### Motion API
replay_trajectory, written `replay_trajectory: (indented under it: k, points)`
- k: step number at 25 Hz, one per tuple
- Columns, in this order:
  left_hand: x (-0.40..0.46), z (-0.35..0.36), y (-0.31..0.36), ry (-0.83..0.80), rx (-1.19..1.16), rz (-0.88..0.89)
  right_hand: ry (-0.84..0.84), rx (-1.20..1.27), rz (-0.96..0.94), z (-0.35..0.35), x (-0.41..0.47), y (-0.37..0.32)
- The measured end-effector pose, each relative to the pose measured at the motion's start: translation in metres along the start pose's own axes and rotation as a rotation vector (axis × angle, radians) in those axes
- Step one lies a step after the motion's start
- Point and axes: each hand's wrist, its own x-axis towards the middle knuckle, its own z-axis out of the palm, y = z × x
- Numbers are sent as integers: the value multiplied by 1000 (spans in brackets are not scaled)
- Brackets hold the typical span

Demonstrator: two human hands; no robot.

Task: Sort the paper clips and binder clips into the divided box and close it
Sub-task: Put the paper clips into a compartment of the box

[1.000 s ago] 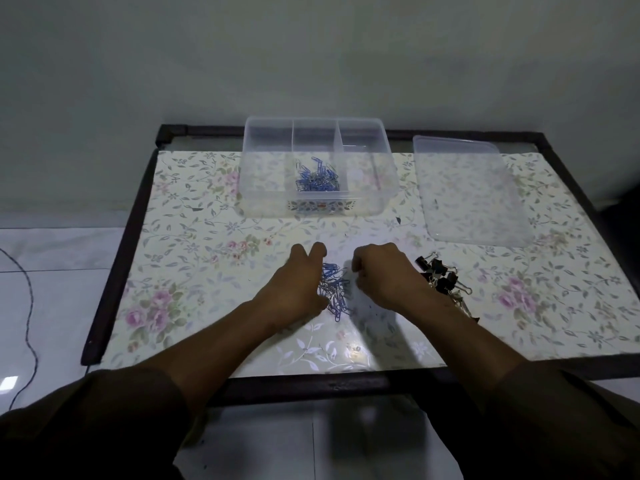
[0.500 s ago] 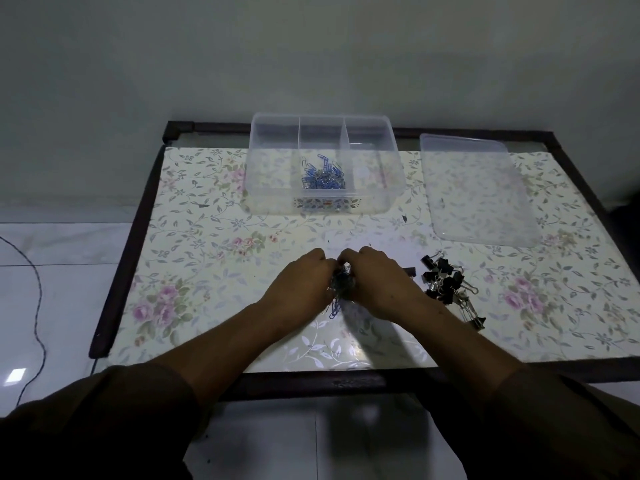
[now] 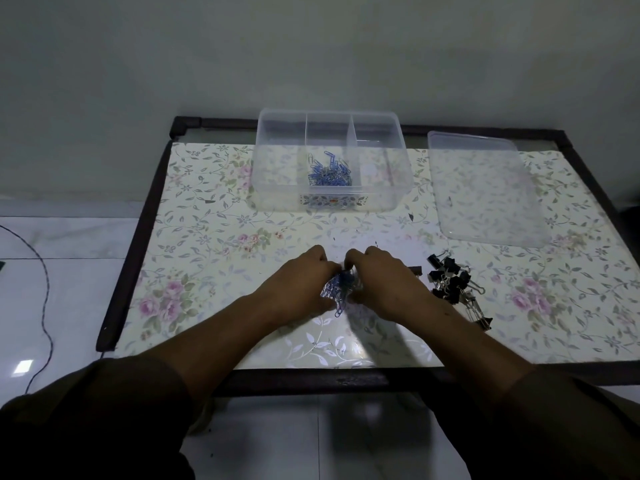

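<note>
A clear divided box (image 3: 273, 188) stands open at the back of the table, with several blue paper clips (image 3: 329, 174) in its middle compartment. Its two outer compartments look bare. My left hand (image 3: 298, 282) and my right hand (image 3: 384, 278) are pressed together near the table's middle, cupping a bunch of blue paper clips (image 3: 341, 289) between them. A few clips hang below the hands. A pile of black binder clips (image 3: 453, 284) lies on the table just right of my right hand.
The box's clear lid (image 3: 485, 192) lies flat at the back right. The table has a floral cover (image 3: 207, 237) and a dark frame (image 3: 138, 237). A cable (image 3: 43, 282) runs across the white floor on the left.
My hands were apart on either side of the loose paper clips. They have closed together and gathered the clips into a bunch between them.
</note>
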Motion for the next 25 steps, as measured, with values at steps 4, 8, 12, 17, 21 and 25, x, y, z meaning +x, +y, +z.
replay_trajectory:
  k: [4, 8, 12, 17, 21, 25]
  points:
    - [7, 11, 3, 145, -7, -43, 75, 167, 36, 5, 4, -5]
    - [11, 15, 2, 240, -118, -111, 132, 372, 113, 3, 9, 1]
    - [11, 11, 1, 304, -341, -203, 203, 519, 166, 3, 11, 0]
    - [8, -16, 7, 435, -422, -182, 302, 553, 114, -20, 14, -12]
    - [24, -65, 11, 641, -441, -112, 471, 495, 4, -71, 35, -20]
    - [71, -111, -8, 663, -378, -121, 584, 418, -27, -110, 87, -23]
